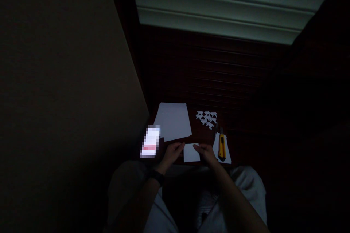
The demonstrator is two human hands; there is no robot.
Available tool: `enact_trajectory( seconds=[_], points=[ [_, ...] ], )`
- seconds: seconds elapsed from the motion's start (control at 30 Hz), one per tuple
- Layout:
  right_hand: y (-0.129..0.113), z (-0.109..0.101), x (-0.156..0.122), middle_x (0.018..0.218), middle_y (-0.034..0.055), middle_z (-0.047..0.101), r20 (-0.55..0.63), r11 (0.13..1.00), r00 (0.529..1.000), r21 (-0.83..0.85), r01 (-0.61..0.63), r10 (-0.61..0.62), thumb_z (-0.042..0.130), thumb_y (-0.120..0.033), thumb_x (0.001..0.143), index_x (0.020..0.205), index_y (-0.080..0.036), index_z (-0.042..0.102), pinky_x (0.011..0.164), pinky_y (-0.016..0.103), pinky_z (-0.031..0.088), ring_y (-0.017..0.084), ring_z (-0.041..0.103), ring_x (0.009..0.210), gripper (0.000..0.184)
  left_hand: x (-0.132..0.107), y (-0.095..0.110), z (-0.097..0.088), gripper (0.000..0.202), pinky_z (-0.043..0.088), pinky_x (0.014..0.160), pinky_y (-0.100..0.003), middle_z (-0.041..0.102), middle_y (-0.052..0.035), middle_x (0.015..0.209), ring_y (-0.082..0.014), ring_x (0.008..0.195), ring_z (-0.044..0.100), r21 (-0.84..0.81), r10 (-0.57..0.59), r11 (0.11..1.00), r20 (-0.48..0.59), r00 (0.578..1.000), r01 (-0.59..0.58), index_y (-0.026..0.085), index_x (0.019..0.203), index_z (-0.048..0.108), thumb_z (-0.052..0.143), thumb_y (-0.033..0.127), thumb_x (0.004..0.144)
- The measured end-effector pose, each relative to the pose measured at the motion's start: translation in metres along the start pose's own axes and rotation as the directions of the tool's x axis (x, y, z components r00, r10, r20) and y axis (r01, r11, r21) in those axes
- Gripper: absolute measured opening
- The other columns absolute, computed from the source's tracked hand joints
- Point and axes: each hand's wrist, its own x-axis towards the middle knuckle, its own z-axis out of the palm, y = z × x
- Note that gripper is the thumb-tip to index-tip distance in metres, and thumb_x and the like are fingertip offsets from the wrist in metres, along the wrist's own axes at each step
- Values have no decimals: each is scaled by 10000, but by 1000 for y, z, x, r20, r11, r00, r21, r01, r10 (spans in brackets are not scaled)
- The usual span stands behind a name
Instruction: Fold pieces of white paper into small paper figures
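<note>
A small, nearly square piece of white paper (191, 154) is between my two hands at the near edge of a dark table. My left hand (173, 153), a dark band on its wrist, has its fingers closed at the paper's upper left edge. On the right side, my right hand (207, 153) pinches the paper, thumb on top and the other fingers mostly hidden. Just right of that hand, a yellow and black utility knife (222, 147) lies on white paper pieces (227, 156). Several small folded white paper shapes (207, 118) lie in a cluster farther back.
A stack of larger white sheets (173, 120) lies at the back left of the table. Beside it is a bright, pixelated screen (150, 142). A wall (68, 62) rises on the left, with pale horizontal slats (218, 7) beyond. The room is dim.
</note>
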Motion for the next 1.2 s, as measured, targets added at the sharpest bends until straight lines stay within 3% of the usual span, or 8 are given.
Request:
enact_trajectory(
  seconds=[0.23, 0.43, 0.57, 0.67, 0.8, 1.0, 1.1, 1.2],
  points=[
    [4, -2, 1, 592, 27, 598, 25, 1000, 1000, -21, -1, 2, 637, -451, 638, 613, -120, 631, 513, 228, 354, 123, 496, 535, 333, -1, 0, -2, 343, 518, 588, -267, 602, -19, 693, -147, 673, 587, -31, 34, 999, 66, 997, -32, 130, 710, 580, 535, 470, 713],
    [4, -2, 3, 574, 24, 590, 6, 1000, 1000, -15, -15, 15, 630, -464, 643, 628, -115, 626, 494, 226, 350, 123, 494, 519, 349, 2, -6, -3, 342, 527, 535, -272, 607, -34, 709, -165, 666, 597, -28, 10, 1000, 91, 996, -8, 125, 731, 582, 528, 463, 727],
    [-7, 2, -1, 671, 34, 628, 62, 1000, 998, 24, 5, -7, 634, -460, 643, 712, -133, 642, 556, 233, 385, 140, 541, 601, 335, 2, -8, -4, 333, 532, 524, -280, 616, -43, 699, -170, 642, 604, -74, 28, 997, 6, 1000, -28, 121, 732, 579, 533, 451, 731],
    [-13, 5, -3, 750, 35, 644, 141, 1000, 990, 2, 15, -15, 696, -431, 576, 790, -152, 641, 594, 236, 400, 148, 558, 652, 356, 2, -8, -5, 332, 542, 609, -317, 634, -66, 757, -180, 693, 615, -167, 33, 985, -83, 996, -47, 112, 795, 589, 536, 435, 740],
    [-9, 3, -1, 627, 10, 609, 153, 993, 988, -118, 22, -3, 726, -429, 517, 720, -133, 633, 504, 214, 355, 116, 500, 541, 371, 0, -7, -6, 361, 525, 717, -355, 643, -111, 890, -201, 797, 616, -274, 25, 960, -105, 994, -53, 97, 896, 596, 559, 417, 733],
    [3, 1, 4, 452, -50, 438, -125, 999, 992, -32, 32, -36, 686, -482, 544, 515, -161, 477, 408, 198, 254, 69, 355, 415, 384, 0, -8, -8, 341, 521, 705, -351, 659, -117, 836, -196, 712, 637, -223, -9, 975, 37, 999, 17, 85, 842, 612, 605, 396, 702],
    [3, 1, 3, 466, -51, 435, -123, 999, 992, 30, 36, -32, 670, -467, 580, 540, -164, 474, 415, 196, 260, 68, 357, 419, 364, 1, -8, -9, 322, 525, 661, -322, 666, -106, 790, -196, 690, 640, -125, -21, 992, 123, 992, 36, 90, 798, 621, 635, 386, 672],
    [0, 2, 1, 488, -37, 475, -39, 1000, 999, 2, 26, -26, 669, -467, 581, 564, -151, 512, 427, 196, 273, 73, 378, 435, 353, 1, -6, -9, 330, 523, 613, -299, 667, -104, 747, -196, 672, 638, -40, -32, 998, 191, 981, 40, 86, 786, 631, 641, 391, 661]
  ],
)
